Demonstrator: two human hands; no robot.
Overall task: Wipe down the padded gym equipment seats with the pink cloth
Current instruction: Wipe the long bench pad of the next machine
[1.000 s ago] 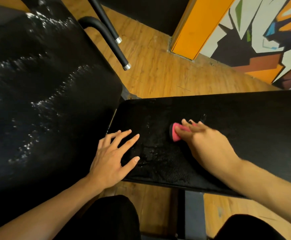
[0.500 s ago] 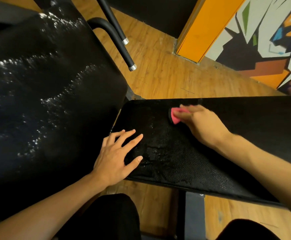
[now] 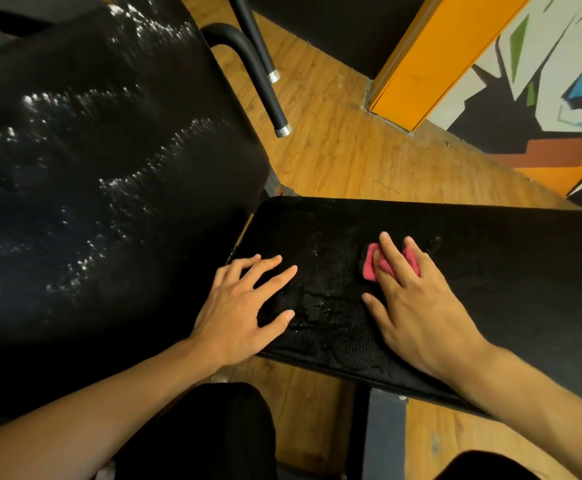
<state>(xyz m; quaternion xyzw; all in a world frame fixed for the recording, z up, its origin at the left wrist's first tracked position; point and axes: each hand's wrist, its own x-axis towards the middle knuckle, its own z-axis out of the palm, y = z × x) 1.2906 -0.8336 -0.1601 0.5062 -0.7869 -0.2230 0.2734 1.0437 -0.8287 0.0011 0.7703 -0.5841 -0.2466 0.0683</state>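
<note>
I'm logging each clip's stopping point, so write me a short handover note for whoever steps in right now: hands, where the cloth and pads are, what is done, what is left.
Left hand: flat and spread on the near left end of the bench pad, bracing, holding nothing.
Right hand: straight fingers press the pink cloth onto the middle of the same pad.
Done: the big seat back on the left glistens wet; the bench pad's left part shows wet streaks.
Left: the pad's right stretch looks dry and probably needs wiping; other seats are out of view.
</note>
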